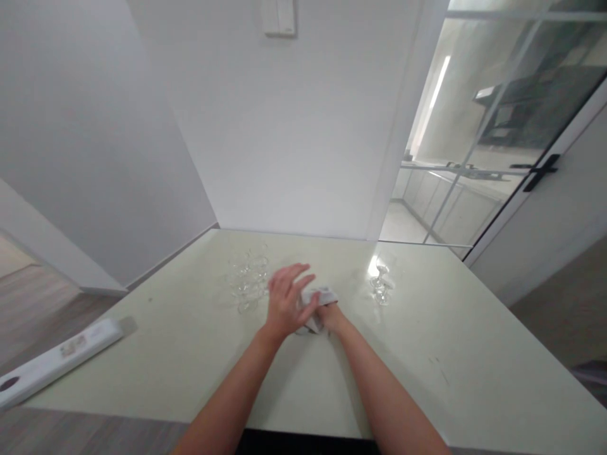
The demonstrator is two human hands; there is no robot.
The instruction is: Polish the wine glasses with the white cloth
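Observation:
My left hand (287,296) is raised over the middle of the table with its fingers spread, close beside a crumpled white cloth (322,293). My right hand (328,314) is closed on that cloth, its fingers largely hidden in the folds. Whether the cloth wraps anything cannot be made out. Left of my hands stands a group of several small clear glasses (249,284). A smaller group of clear glasses (380,282) stands to the right, in the glare of a reflection.
The pale, glossy table (190,360) meets a white wall (284,139) at the back. A long white box (61,360) lies along its left edge. To the right is a glass-paned door with a black handle (540,172).

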